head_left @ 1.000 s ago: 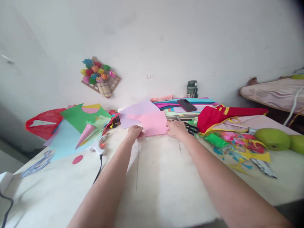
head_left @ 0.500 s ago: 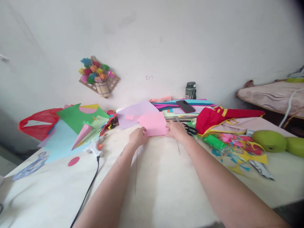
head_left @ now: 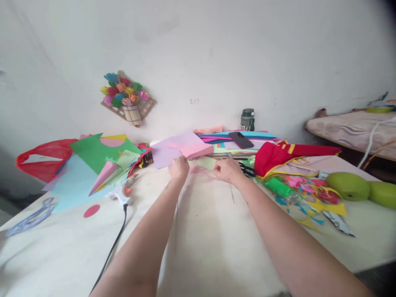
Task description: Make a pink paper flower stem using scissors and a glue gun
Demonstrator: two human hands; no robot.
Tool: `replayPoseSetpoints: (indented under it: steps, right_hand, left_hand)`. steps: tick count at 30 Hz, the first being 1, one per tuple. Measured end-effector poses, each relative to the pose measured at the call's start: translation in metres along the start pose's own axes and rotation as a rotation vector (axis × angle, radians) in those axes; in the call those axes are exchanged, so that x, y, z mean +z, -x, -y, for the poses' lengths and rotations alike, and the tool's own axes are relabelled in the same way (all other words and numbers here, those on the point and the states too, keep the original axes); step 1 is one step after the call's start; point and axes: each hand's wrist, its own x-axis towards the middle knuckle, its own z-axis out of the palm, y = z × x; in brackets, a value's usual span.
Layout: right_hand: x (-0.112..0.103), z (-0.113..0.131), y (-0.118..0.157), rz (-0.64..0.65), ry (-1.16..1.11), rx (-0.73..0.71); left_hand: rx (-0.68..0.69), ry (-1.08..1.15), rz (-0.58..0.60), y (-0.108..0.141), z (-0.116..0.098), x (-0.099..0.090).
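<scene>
My left hand [head_left: 178,168] is closed at the front edge of the lilac paper [head_left: 165,157]. Whether its fingers pinch the sheet, I cannot make out. A pink sheet of paper [head_left: 200,151] lies over the lilac one, its front edge bent down. My right hand [head_left: 228,170] has its fingers curled together beside a pale green paper [head_left: 206,162]; anything inside them is hidden. Thin pinkish scraps [head_left: 199,170] lie between the two hands. Black-handled scissors [head_left: 247,169] rest just right of my right hand.
On the left are a white glue gun [head_left: 120,194] with a black cord, a pink paper cone [head_left: 103,177] and a red bag [head_left: 46,156]. To the right lie a red cloth [head_left: 269,159], a green bottle [head_left: 278,186], paper scraps and green fruit [head_left: 348,185]. A phone [head_left: 241,140] sits behind.
Both hands have come off the front corners of the pink sheet, which now lies farther back. The pale green paper and pinkish scraps have come into sight. My fingers have curled in.
</scene>
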Motion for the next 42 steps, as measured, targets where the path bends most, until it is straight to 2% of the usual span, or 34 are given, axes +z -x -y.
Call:
replayPoseSetpoints:
  steps: [4, 7, 9, 11, 13, 15, 19, 22, 26, 29, 32, 38, 42]
  right_hand:
    - [0.011, 0.007, -0.001, 0.048, 0.045, -0.208]
    - [0.019, 0.010, -0.002, 0.057, 0.080, -0.229]
    - [0.022, 0.010, -0.004, 0.047, 0.069, -0.240]
    - [0.023, 0.009, -0.005, 0.035, -0.002, -0.224]
    - [0.023, 0.010, -0.007, 0.019, -0.151, -0.144]
    - [0.021, 0.014, -0.009, 0.017, -0.392, -0.055]
    - [0.015, 0.030, -0.008, 0.139, -1.003, 0.023]
    - [0.010, 0.041, -0.003, 0.285, -1.270, 0.034]
    - [0.007, 0.047, 0.003, 0.489, -1.386, 0.089]
    - [0.008, 0.045, 0.004, 0.585, -1.403, 0.128]
    - [0.010, 0.045, 0.003, 0.669, -1.387, 0.175]
    - [0.011, 0.056, 0.006, 0.744, -1.366, 0.215]
    - [0.014, 0.065, 0.010, 0.798, -1.397, 0.183]
  left_hand:
    - [0.045, 0.004, 0.101, -0.001, -0.002, 0.010]
    - [0.110, 0.113, 0.204, 0.001, 0.002, 0.012]
    - [0.046, 0.203, 0.188, 0.002, 0.008, 0.009]
    - [-0.097, 0.329, 0.152, 0.004, 0.018, 0.002]
    - [-0.242, 0.531, 0.202, 0.008, 0.026, -0.007]
    - [-0.339, 0.721, 0.318, 0.016, 0.032, -0.016]
    - [-0.368, 1.202, 0.653, 0.039, 0.030, -0.027]
    - [-0.352, 1.486, 0.749, 0.053, 0.023, -0.027]
    - [-0.299, 1.671, 0.610, 0.059, 0.019, -0.016]
    - [-0.321, 1.704, 0.600, 0.059, 0.021, -0.009]
    - [-0.361, 1.753, 0.534, 0.058, 0.023, -0.006]
    - [-0.393, 1.812, 0.396, 0.055, 0.029, -0.006]
    - [-0.396, 1.802, 0.328, 0.054, 0.031, -0.008]
